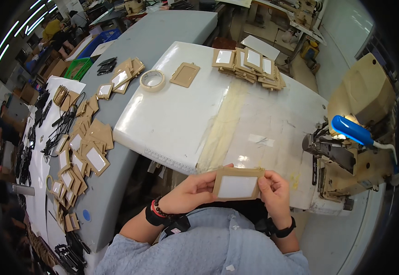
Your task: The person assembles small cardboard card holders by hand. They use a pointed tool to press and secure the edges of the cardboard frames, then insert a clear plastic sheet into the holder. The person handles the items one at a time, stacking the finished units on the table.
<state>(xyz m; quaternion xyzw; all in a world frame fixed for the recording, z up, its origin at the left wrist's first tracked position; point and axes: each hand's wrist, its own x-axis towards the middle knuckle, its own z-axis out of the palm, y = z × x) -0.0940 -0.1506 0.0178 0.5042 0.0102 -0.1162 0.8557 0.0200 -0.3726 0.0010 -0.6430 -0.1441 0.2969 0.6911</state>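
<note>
Between my two hands is a tan card holder (237, 185) with a pale window framed by a tan border. My left hand (195, 191) grips its left edge, thumb in front and fingers behind. On the right edge, my right hand (275, 195) pinches it near the upper corner. The holder is just above the near edge of the white sewing table (172, 123). Farther off on that table lies a single tan holder (184, 74), next to a roll of tape (152, 80). A stack of similar holders (249, 64) sits at the far side.
At right stands a sewing machine (359, 96) with a blue-covered lamp (352, 130). A grey table (162, 32) runs along the left, bearing many tan holders (95, 158) and black straps (64, 121). A green crate (78, 68) and several people are beyond.
</note>
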